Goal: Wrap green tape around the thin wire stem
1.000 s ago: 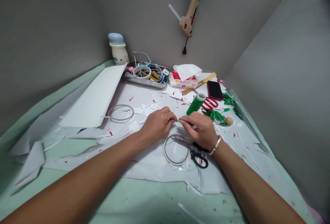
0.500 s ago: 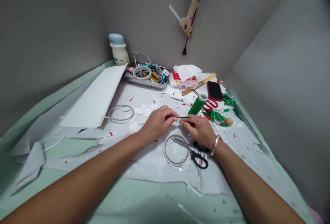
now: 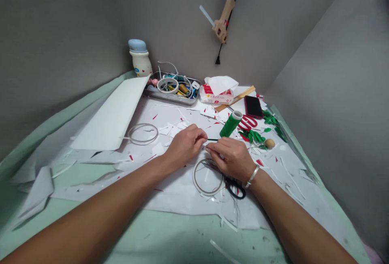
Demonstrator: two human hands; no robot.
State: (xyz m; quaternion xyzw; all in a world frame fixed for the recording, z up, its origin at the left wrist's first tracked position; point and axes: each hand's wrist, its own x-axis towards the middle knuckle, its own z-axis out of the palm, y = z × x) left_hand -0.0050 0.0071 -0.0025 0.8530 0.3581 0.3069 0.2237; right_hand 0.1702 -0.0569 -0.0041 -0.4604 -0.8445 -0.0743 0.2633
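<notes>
Head view: the green strip [image 3: 212,139] lies just in front of the green thread spool [image 3: 231,124].
Left hand [image 3: 185,146]: you pinch the strip's near end between thumb and fingers.
Right hand [image 3: 231,158]: your fingers are curled together beside the strip; gripping or not, you cannot tell.
Progress: green leaves [image 3: 253,136] already lie right of the spool; the strip joins none.
Tray: the metal tray [image 3: 172,101], behind and left of the spool, holds tape rolls [image 3: 163,85] and cables [image 3: 170,64].
</notes>
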